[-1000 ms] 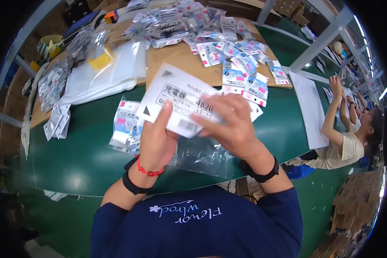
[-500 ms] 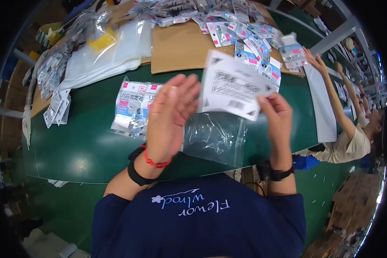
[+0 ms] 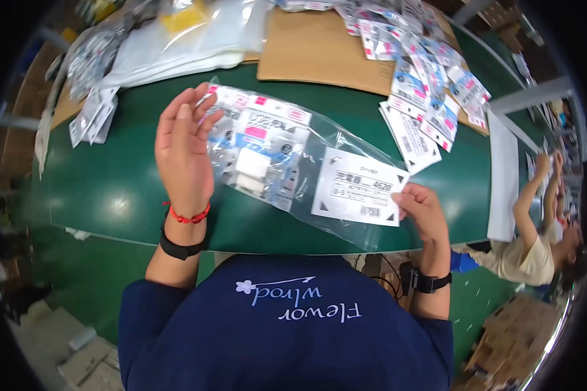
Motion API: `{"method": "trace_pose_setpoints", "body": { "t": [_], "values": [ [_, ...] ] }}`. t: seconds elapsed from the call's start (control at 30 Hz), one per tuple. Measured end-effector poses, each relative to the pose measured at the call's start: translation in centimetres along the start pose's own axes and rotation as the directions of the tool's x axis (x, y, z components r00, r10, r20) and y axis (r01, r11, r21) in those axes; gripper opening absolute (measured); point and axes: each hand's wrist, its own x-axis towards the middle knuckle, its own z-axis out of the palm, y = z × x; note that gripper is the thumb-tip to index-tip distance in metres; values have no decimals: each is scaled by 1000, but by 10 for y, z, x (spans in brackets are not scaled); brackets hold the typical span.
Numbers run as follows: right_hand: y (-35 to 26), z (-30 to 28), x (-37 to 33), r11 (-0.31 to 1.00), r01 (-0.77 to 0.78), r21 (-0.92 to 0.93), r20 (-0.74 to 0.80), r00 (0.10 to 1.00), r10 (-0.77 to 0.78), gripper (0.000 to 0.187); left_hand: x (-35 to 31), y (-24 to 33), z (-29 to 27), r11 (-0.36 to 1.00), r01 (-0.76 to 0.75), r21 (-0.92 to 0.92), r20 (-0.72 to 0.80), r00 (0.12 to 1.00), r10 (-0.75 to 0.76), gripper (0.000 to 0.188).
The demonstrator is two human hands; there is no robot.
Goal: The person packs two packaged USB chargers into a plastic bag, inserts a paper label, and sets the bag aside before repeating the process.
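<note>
My right hand (image 3: 421, 210) pinches the right edge of a white printed label card (image 3: 360, 189). The card lies over the bare part of a clear plastic bag (image 3: 310, 218); whether it is inside or on top I cannot tell. In the bag's left part are blister packs (image 3: 267, 140) with blue, pink and white printing and small white adapters. My left hand (image 3: 186, 150) is raised at the left edge of these packs, fingers apart and slightly bent, holding nothing that I can see.
Beyond the green table (image 3: 130, 202) lie cardboard (image 3: 326, 49), a stack of clear bags (image 3: 202, 45) and a heap of packs (image 3: 430, 85). More label cards (image 3: 412, 138) lie at the right, others (image 3: 92, 117) at the left. A co-worker (image 3: 531, 251) reaches in from the right.
The label card has come down over the clear bag in my right hand. My left hand has moved left, off the middle of the packs. The view has shifted slightly.
</note>
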Motion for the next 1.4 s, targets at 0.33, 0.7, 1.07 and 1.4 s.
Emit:
{"method": "trace_pose_setpoints", "body": {
  "t": [0.33,0.7,1.07,1.4],
  "values": [
    [-24,90,53,969,27,245,87,995,-50,22,-11,-2,-45,996,-1,85,-162,987,14,26],
    [-34,124,75,949,86,303,224,962,-158,21,7,-15,-59,881,37,472,-160,986,44,37],
    [-32,144,78,939,228,257,111,958,-263,15,45,-63,-61,906,61,418,-9,998,-63,46],
    [-40,155,78,956,232,178,23,971,-240,18,51,-67,-50,808,-49,587,4,998,58,46]
  ]
}}
